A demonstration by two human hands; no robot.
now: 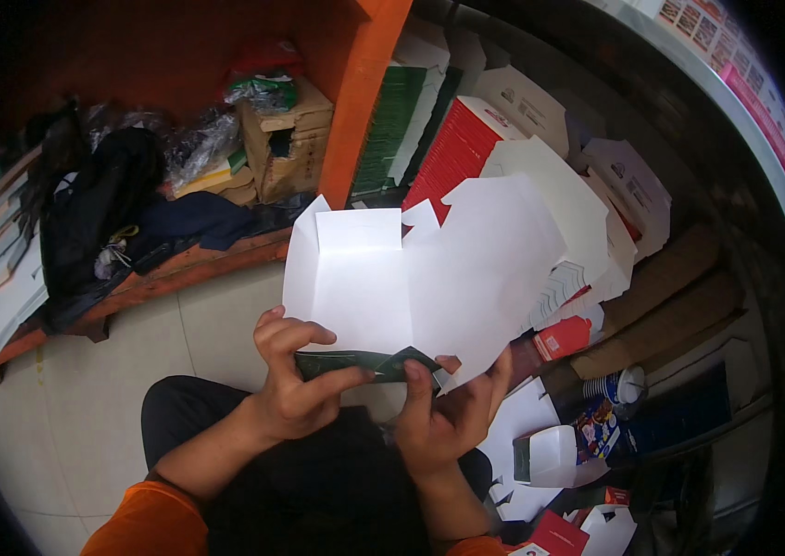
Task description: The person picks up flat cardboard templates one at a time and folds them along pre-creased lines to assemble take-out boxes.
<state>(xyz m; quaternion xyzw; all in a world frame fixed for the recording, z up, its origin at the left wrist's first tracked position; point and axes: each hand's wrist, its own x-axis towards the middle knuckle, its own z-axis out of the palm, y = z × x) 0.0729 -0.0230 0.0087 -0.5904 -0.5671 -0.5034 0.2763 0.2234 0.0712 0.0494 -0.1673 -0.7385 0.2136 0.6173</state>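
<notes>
A partly folded cardboard box (363, 299), white inside and dark green outside, is held above my lap. Its tray part lies to the left with raised walls, and its broad flat lid flap spreads to the right. My left hand (298, 372) grips the near left corner, the thumb on the green outer wall and a finger over its edge. At the near right corner, my right hand (451, 410) pinches the green folded tab with thumb and fingers. Part of the right fingers is hidden behind the lid flap.
An orange wooden shelf (211, 260) at the left holds a brown carton (298, 139), plastic wrap and dark cloth. Stacks of red box blanks (451, 149) and green box blanks (392, 125) stand behind. At the right are paper cups (614, 386) and a small white folded box (552, 455).
</notes>
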